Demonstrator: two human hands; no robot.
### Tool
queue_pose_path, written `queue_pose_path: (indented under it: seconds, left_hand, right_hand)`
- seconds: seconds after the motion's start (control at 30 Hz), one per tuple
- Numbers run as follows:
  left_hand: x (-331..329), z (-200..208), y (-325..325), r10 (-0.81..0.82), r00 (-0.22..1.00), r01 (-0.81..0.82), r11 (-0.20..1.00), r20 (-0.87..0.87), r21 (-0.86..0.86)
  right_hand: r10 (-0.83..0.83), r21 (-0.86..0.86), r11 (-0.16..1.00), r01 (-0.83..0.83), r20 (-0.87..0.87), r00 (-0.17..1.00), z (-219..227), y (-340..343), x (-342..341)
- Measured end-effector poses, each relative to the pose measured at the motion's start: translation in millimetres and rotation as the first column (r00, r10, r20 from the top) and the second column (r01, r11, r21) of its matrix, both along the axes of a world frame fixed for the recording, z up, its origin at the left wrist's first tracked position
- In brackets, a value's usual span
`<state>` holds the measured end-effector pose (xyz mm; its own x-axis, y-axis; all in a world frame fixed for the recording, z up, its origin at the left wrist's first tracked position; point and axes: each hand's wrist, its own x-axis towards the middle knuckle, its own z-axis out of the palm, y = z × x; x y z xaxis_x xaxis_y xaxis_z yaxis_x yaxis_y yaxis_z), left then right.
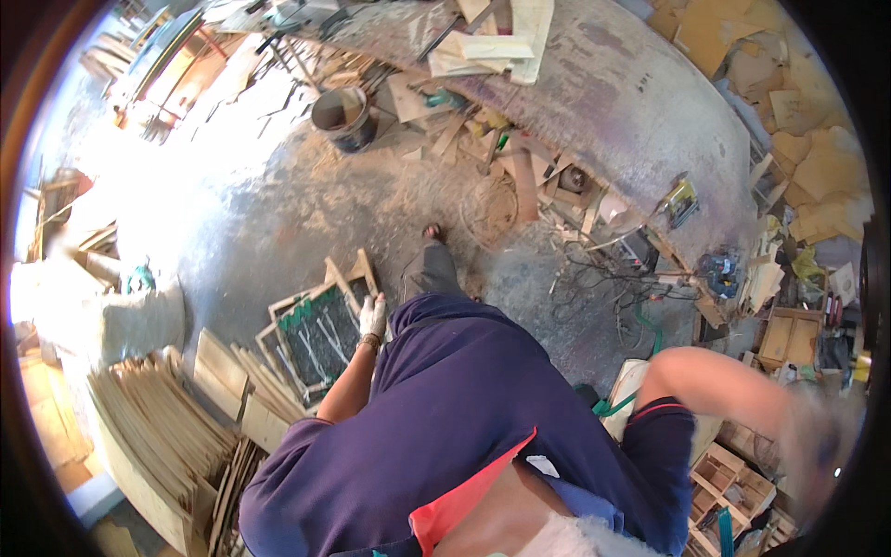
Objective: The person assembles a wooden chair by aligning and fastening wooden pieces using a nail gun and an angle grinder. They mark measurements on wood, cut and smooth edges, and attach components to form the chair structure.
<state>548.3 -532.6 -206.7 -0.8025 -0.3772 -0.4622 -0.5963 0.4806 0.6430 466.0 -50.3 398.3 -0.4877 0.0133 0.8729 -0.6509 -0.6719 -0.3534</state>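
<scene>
Wooden strips (342,286) beside left hand (373,317) — right hand (824,434) blurred — can't tell either's grip.

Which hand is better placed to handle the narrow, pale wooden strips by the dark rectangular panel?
Probably the left. The left hand is right by the strips, though its grip is unclear. The right hand, blurred, is far off to the right, near the pale wooden compartmented box.

Glare floods the upper left!
White light bleaches the floor (213,209) there; the right hand (821,441) smears into blur at lower right, while straight edges bend near the dark rim.
</scene>
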Motion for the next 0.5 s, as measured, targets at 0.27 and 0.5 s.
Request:
queue_pose_path:
  seconds: [0.27,0.5]
  left_hand:
    - [-344,167,142,-0.046,0.926,0.367,0.344,-0.375,0.864]
    - [-514,228,203,-0.154,0.982,0.142,0.216,-0.11,0.966]
  right_hand:
    - [-0.275,0.299,0.918,-0.259,0.953,0.127,-341,-108,-250]
    - [0.314,-0.342,0.922,-0.184,0.935,-0.166,-376,-134,-375]
